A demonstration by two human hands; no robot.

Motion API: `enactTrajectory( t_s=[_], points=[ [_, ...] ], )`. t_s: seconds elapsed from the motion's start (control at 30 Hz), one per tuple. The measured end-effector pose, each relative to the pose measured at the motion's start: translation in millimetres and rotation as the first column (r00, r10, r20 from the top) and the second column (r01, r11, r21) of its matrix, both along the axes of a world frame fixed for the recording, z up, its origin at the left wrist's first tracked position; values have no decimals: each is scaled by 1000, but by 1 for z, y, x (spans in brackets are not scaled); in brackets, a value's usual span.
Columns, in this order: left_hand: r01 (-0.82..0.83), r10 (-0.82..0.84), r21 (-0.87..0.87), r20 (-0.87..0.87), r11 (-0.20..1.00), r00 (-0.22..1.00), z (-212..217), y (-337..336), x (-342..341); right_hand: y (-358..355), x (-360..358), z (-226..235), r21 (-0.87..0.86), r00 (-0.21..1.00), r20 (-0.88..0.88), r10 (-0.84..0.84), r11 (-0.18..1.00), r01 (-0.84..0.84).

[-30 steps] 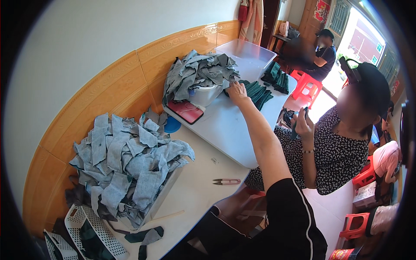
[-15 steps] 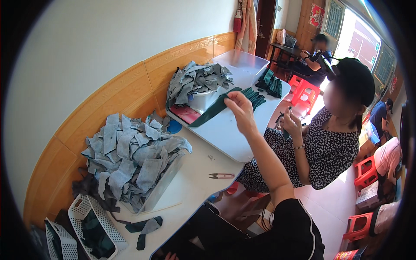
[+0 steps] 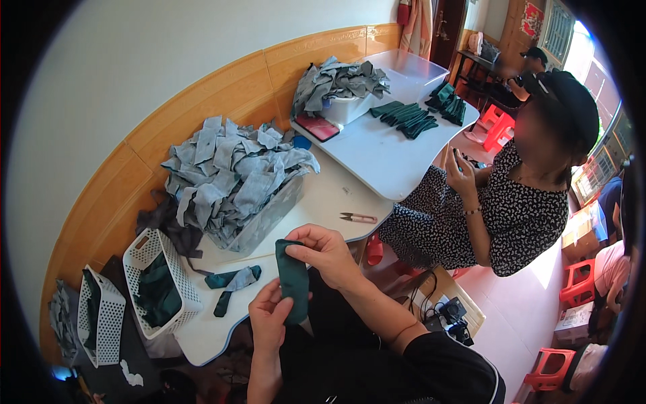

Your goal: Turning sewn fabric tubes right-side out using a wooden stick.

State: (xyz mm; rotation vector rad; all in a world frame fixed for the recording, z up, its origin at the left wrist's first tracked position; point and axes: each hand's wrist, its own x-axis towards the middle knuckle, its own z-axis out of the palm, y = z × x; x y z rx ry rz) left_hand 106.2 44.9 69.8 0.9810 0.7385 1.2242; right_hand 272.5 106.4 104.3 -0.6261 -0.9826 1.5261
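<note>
Above my lap, just off the table's front edge, a dark green fabric strip (image 3: 292, 276) is stretched upright between both hands. My right hand (image 3: 323, 254) pinches its upper end between thumb and fingers. Lower down, my left hand (image 3: 270, 311) grips the strip's other end, thumb in front and fingers behind. Past my hands on the table lies a pair of thread snips (image 3: 358, 218). Left of the strip, a small tied green and grey cloth piece (image 3: 233, 280) rests on the tabletop.
A clear bin heaped with grey strips (image 3: 235, 178) stands against the wall. White perforated baskets (image 3: 156, 286) hold green cloth at left. Green strips (image 3: 406, 120) lie in a row on the raised board (image 3: 383, 158). A co-worker (image 3: 505, 182) sits at right, hands raised.
My right hand has drawn the green strip from the far board back toward me. My left hand has come up and taken its lower end. The view has shifted.
</note>
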Motion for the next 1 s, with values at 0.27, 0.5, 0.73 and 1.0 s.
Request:
enactTrajectory(
  t_s=[0.27, 0.5, 0.73, 1.0],
  points=[
    [-34, 28, -58, -112, 998, 993, 1, -23, 4, -18, 0, -19, -46, 994, -100, 43, 998, -48],
    [-35, 22, -114, -116, 993, 993, -5, -27, 10, -24, 5, -21, -98, 992, -116, 45, 994, -56],
    [8, -20, -197, -58, 980, 998, -8, -22, 25, -14, 18, -49, -228, 816, -568, 103, 934, -276],
    [4, -40, -152, -236, 988, 971, -41, -12, 39, -10, 24, -120, -83, 330, -939, 97, 867, -491]
  ],
)
